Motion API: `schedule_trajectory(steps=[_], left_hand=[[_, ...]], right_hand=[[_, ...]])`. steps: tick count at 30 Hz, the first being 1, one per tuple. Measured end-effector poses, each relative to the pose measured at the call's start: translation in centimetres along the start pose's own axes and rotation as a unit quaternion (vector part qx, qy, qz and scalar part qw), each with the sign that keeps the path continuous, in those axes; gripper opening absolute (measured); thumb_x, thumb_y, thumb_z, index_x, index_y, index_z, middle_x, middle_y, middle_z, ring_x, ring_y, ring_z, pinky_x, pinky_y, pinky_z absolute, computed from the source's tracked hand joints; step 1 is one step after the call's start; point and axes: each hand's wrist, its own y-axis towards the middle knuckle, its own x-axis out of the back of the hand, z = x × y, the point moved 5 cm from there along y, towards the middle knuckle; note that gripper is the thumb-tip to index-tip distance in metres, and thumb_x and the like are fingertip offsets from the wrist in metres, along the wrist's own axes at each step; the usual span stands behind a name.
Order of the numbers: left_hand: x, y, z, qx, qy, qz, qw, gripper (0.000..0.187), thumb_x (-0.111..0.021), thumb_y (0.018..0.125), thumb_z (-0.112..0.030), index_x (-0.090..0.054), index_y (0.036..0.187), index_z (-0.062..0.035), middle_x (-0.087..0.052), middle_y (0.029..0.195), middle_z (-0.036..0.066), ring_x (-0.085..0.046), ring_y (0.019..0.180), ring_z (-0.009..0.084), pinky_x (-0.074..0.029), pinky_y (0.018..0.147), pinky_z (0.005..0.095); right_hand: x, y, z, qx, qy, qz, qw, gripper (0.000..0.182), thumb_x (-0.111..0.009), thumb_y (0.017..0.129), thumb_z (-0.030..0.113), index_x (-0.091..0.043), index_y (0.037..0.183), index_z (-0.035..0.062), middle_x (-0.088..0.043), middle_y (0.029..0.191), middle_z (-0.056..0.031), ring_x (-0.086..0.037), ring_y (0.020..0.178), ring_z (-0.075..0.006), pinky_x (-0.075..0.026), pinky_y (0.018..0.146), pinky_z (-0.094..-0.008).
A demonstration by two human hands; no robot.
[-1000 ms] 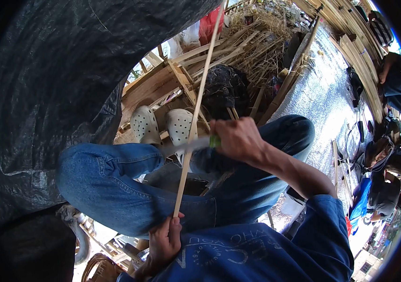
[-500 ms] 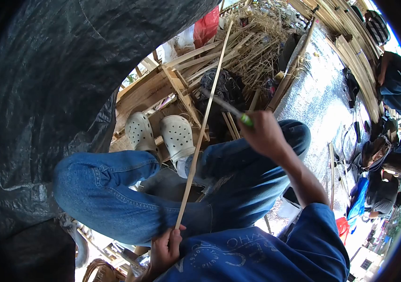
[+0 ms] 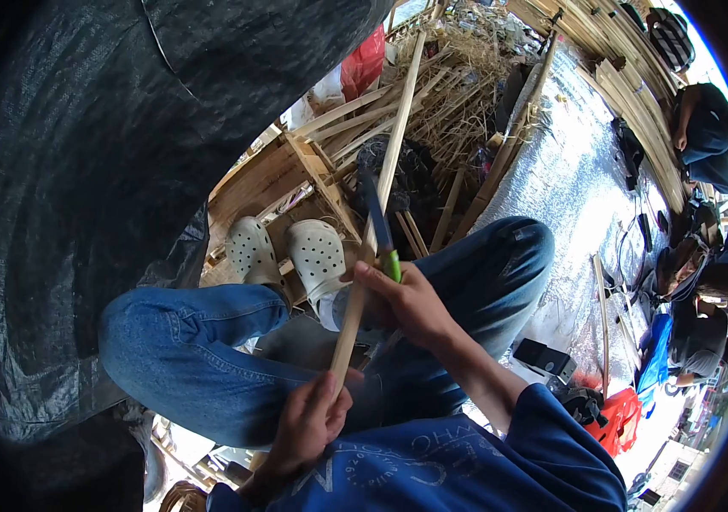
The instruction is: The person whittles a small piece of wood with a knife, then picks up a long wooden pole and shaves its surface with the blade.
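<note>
A long pale bamboo strip (image 3: 395,141) slants across my lap, from near my waist up toward the pile beyond my feet. Closed around its lower part is my left hand (image 3: 311,416), close to my shirt. Farther up, my right hand (image 3: 415,305) grips a knife (image 3: 391,266) by its bright green handle. That thumb lies against the strip, and the dark blade points away from me, overlapping the strip's edge in this view. My bent knees in jeans (image 3: 185,358) flank the strip, with beige clogs (image 3: 317,253) on my feet beneath it.
A wooden frame (image 3: 321,175) stands by my feet, with loose strips and shavings (image 3: 466,94) heaped beyond. Black sheeting (image 3: 125,196) hangs at the left. Silver foil matting (image 3: 581,171) spreads at the right, bordered by stacked strips (image 3: 637,111). Other people sit at the far right.
My right hand has come down and left onto the strip, and the knife has swung more upright alongside it. The strip now shows a broader face, and my left hand has shifted slightly up.
</note>
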Motion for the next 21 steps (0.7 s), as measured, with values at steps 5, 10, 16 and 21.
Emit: schedule_trajectory(steps=[5,10,16,21], left_hand=[[0.4,-0.9,0.1,0.002,0.119,0.069,0.990,0.038,-0.035,0.102,-0.026,-0.045,0.126,0.0016,-0.058,0.078,0.006,-0.050,0.051,0.0044,-0.042,0.046,0.0181],[2.3,-2.9,0.2,0.046,0.196,0.069,0.977,0.036,-0.037,0.102,-0.024,-0.047,0.125,0.0012,-0.060,0.081,0.006,-0.054,0.057,0.0042,-0.046,0.052,0.0186],[2.5,-3.6,0.1,0.042,0.300,0.014,0.953,0.032,-0.038,0.101,-0.020,-0.050,0.122,0.0004,-0.056,0.071,0.002,-0.051,0.055,0.0043,-0.045,0.052,0.0193],[2.1,-2.6,1.2,-0.043,0.315,0.008,0.948,0.032,-0.038,0.101,-0.026,-0.053,0.109,0.0003,-0.043,0.061,-0.002,-0.036,0.050,0.0021,-0.028,0.045,0.0187]], right_hand=[[3.2,1.9,2.8,0.070,0.086,-0.077,0.991,0.027,-0.060,0.092,0.031,-0.063,0.090,0.0037,-0.045,0.057,0.0069,-0.036,0.042,-0.0021,-0.026,0.038,-0.0196],[7.6,4.3,6.6,0.106,0.137,-0.136,0.975,0.025,-0.058,0.093,0.030,-0.062,0.092,0.0056,-0.033,0.051,0.0097,-0.026,0.037,-0.0020,-0.017,0.035,-0.0208],[10.4,4.5,10.0,0.163,0.209,-0.131,0.955,0.026,-0.055,0.094,0.032,-0.064,0.092,0.0077,-0.033,0.051,0.0094,-0.022,0.039,-0.0024,-0.015,0.037,-0.0208],[14.1,4.1,8.9,0.166,0.250,-0.182,0.936,0.028,-0.059,0.090,0.034,-0.065,0.094,0.0066,-0.040,0.057,0.0036,-0.027,0.044,-0.0051,-0.022,0.042,-0.0211]])
